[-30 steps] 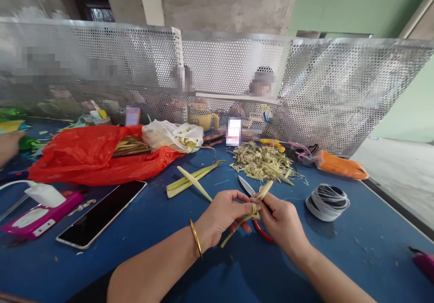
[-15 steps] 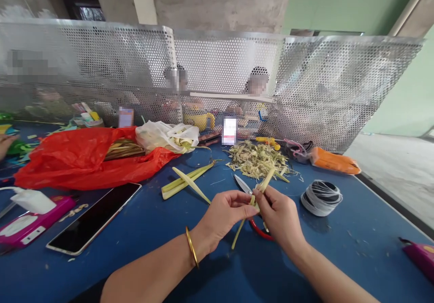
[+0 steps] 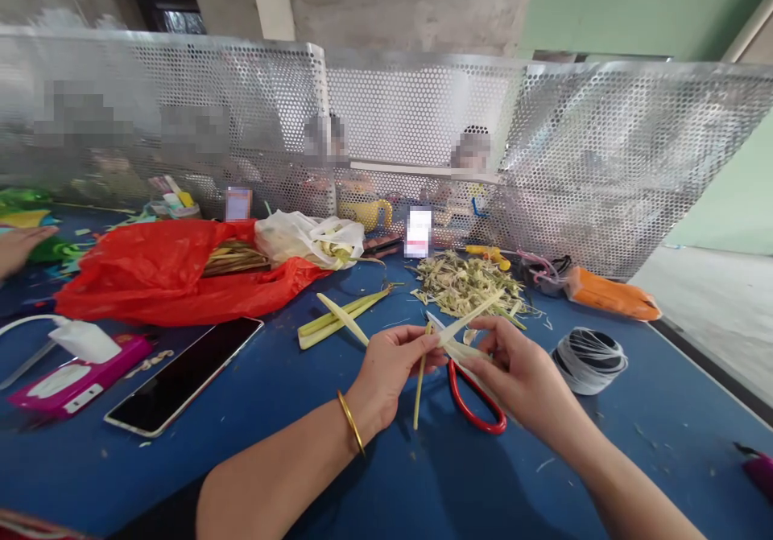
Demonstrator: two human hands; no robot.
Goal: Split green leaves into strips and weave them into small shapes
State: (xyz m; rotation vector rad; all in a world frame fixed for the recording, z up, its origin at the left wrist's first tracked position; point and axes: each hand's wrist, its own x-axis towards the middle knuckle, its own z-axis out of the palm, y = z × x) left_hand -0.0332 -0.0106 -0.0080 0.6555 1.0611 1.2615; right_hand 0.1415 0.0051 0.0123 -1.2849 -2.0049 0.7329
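Note:
Pale green strips of dried leaf [image 3: 470,321] cross between my two hands above the blue table. My left hand [image 3: 395,363] is closed, pinching them where they cross, and one narrow strip hangs below its fingers. On the other side my right hand [image 3: 513,363] has thumb and fingers closed on the wider part of the leaf strip. Red-handled scissors [image 3: 477,411] lie under my hands, their blades partly hidden. Beyond my left hand, several longer leaf strips [image 3: 344,319] lie crossed on the table.
A heap of leaf scraps [image 3: 468,282] lies ahead. A spool of white cord [image 3: 590,360] stands right. To the left are a phone [image 3: 187,375], a purple power strip [image 3: 84,375] and a red plastic bag [image 3: 145,270]. Another person's hand [image 3: 24,246] shows at far left, before a perforated metal screen [image 3: 411,113].
My right hand has moved right and lower, drawing apart from my left. The leaf strip now spreads between them, and more of the scissors' red handle shows. The view has shifted slightly left.

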